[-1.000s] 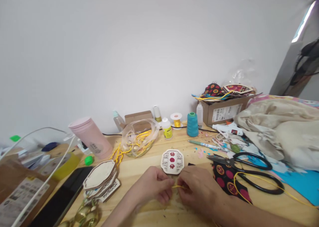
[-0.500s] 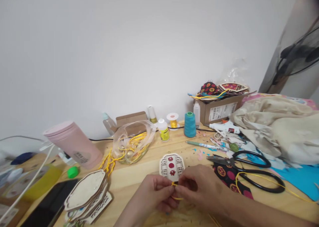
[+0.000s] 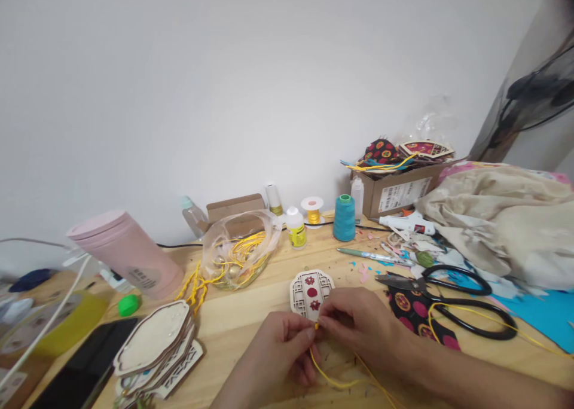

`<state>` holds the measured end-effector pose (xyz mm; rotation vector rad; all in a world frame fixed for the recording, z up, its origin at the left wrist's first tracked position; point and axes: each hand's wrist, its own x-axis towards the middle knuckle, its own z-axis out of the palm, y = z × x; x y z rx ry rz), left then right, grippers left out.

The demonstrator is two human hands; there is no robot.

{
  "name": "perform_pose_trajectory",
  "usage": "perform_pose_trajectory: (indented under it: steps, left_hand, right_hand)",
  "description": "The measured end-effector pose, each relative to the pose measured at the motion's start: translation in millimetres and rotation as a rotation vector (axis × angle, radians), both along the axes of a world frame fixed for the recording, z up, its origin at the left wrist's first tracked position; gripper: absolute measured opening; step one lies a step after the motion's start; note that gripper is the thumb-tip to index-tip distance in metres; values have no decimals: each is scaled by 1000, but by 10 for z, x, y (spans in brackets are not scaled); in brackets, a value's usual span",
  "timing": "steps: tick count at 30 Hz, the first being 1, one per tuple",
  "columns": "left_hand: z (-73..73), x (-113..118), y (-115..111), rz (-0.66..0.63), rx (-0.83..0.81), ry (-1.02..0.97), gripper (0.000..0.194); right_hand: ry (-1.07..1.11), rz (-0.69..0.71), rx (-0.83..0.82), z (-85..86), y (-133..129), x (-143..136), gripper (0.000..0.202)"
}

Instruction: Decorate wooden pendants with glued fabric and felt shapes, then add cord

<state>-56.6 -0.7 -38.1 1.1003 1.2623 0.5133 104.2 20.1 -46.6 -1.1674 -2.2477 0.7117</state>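
A pale wooden lattice ornament with red flowers and a red dot lies at the middle front of the table. Just below its lower edge, both hands meet at a yellow cord. My left hand pinches the cord at a small knot, thumb against fingers. From the other side, my right hand is closed with its fingertips at the same knot. The cord's loose length hangs under the hands toward the front edge. Fingers partly hide the knot.
Black-handled scissors lie on patterned fabric to the right. Stacked wooden pieces and a phone sit left, near a pink cup. Behind stand a glue bottle, teal thread and a filled cardboard box.
A longer run of yellow cord now hangs below the hands, and the knot looks tighter. Both hands still pinch at the ornament's lower edge. The whole view has shifted slightly.
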Motion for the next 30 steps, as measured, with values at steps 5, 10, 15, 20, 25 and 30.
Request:
perform_pose_trajectory:
  steps: [5, 10, 15, 20, 25, 30]
  left_hand:
    - [-1, 12, -8, -27, 38, -7, 39]
    - [-2, 4, -13, -24, 22, -14, 36]
    - [-1, -13, -10, -16, 37, -21, 33]
    - [-11, -23, -8, -3, 18, -32, 32]
    - [7, -18, -9, 8, -2, -10, 34]
    - [26, -29, -11, 13, 11, -50, 33]
  right_hand:
    - [15, 37, 54, 14, 9, -12, 13]
    - [-11, 7, 52, 52, 17, -22, 13]
    - [4, 13, 34, 68, 12, -26, 14]
    - [2, -10, 19, 84, 4, -27, 15]
    - [-6, -47, 28, 85, 2, -23, 14]
    - [39, -6, 29, 92, -16, -4, 14]
